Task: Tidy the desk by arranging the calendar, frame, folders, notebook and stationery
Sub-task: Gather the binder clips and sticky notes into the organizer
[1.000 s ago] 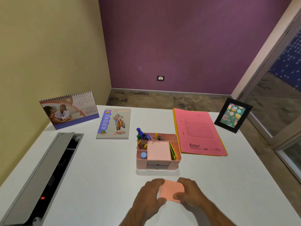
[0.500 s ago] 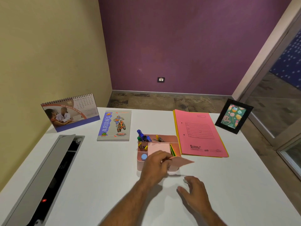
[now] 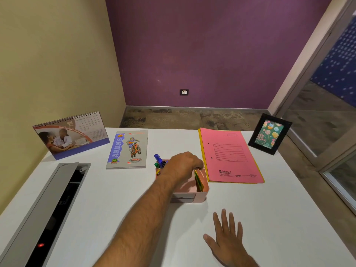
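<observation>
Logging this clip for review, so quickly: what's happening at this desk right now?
A person is tidying a white desk. The left hand reaches, fingers curled, into the pink plastic desk organiser; whether it holds anything is hidden. The right hand lies flat and open on the desk. A spiral desk calendar, a grey motorbike-cover notebook, a pink paper folder and a black picture frame line the far edge.

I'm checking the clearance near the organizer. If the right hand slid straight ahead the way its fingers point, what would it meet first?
Probably the pink organizer's front right corner; the right hand lies flat on the desk, its fingers pointing up and slightly left, though it might slip just past.
</observation>
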